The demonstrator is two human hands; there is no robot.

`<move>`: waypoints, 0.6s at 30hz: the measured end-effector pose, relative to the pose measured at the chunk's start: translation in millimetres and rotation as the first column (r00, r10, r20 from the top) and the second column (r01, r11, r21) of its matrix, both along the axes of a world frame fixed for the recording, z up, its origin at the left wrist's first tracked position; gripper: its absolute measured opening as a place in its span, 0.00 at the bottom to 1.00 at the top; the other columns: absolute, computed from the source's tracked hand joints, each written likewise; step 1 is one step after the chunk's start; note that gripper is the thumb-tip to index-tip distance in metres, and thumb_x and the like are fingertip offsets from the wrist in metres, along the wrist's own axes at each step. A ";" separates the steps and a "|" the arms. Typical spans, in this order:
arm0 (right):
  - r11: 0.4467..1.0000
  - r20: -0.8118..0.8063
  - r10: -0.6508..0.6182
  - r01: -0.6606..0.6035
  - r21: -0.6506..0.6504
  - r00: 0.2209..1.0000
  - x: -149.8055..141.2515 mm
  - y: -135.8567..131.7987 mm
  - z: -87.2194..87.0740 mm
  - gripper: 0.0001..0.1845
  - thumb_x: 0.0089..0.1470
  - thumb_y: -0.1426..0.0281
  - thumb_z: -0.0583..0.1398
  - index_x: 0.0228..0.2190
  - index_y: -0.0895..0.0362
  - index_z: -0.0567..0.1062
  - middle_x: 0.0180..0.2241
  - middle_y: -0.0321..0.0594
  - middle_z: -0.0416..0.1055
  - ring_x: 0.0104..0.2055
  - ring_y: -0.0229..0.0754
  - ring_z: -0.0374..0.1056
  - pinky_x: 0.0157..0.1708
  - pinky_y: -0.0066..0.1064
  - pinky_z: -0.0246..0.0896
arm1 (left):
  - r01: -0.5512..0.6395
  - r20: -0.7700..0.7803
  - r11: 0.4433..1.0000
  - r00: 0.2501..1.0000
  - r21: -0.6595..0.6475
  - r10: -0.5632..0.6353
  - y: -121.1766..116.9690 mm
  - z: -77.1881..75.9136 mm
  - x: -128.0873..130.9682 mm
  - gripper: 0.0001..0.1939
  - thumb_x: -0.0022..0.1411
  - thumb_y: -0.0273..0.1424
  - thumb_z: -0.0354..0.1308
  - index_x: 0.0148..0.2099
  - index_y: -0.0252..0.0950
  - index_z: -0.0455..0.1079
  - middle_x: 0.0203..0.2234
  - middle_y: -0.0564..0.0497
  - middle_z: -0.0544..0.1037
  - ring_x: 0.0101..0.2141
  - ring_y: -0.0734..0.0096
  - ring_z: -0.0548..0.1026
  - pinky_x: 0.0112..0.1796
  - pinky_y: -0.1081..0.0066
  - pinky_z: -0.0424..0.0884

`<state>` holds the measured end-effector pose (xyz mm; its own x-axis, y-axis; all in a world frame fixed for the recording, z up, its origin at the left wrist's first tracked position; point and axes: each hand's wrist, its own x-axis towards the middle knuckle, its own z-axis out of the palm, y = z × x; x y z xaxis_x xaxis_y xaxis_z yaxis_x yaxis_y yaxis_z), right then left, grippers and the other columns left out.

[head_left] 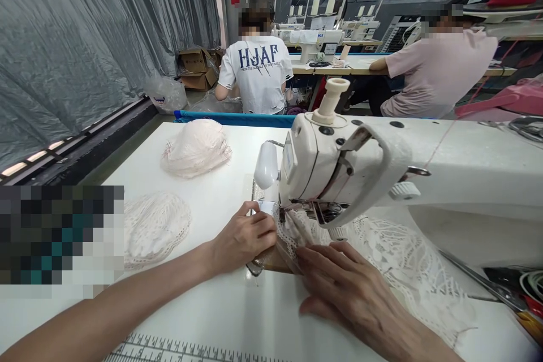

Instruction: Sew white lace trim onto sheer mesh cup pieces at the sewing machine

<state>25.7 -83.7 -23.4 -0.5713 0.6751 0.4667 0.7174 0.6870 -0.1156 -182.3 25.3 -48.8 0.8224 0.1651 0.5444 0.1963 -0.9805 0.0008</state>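
Observation:
White lace fabric (382, 243) runs under the presser foot (283, 214) of a white sewing machine (407, 153) and spreads right beneath its arm. My left hand (250, 235) is just left of the needle area, fingers curled closed at the fabric's sheer edge; its thumb and fingertips are partly hidden. On the near side of the foot, my right hand (345, 280) lies with its fingers stretched out over the lace, pressing it down. The exact stitching point is hard to make out.
A pale bra cup piece (197, 147) and a folded lace piece (156, 226) lie left on the white table. A printed ruler (182, 348) runs along the front. Scissors (479, 280) lie at right. Two people (257, 73) (441, 68) sit beyond the table.

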 end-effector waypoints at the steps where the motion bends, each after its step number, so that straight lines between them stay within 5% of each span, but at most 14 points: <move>1: 1.000 -0.002 0.005 -0.005 0.005 1.000 -0.1 0.4 0.8 0.18 0.60 0.59 0.52 0.34 0.59 0.74 0.37 0.44 0.75 0.39 0.43 0.69 0.36 0.35 0.60 | -0.001 0.003 1.000 1.000 0.005 0.001 -0.2 -0.1 0.2 0.08 0.63 0.18 0.48 0.36 0.32 0.65 0.34 0.51 0.76 0.38 0.74 0.73 0.45 0.64 0.58; 18: 0.996 0.035 -0.041 0.038 0.077 0.999 -0.3 0.7 -4.7 0.22 0.61 0.56 0.48 0.37 0.57 0.74 0.37 0.43 0.76 0.38 0.43 0.69 0.38 0.36 0.56 | -0.034 -0.009 0.999 0.999 0.004 0.035 1.9 -3.1 0.1 0.09 0.63 0.18 0.47 0.35 0.34 0.65 0.35 0.53 0.76 0.37 0.76 0.72 0.46 0.64 0.57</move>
<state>25.4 -83.0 -28.1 -0.5628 0.6605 0.4970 0.7469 0.6640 -0.0366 -182.2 27.3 -51.9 0.8210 0.1914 0.5380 0.2300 -0.9732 -0.0048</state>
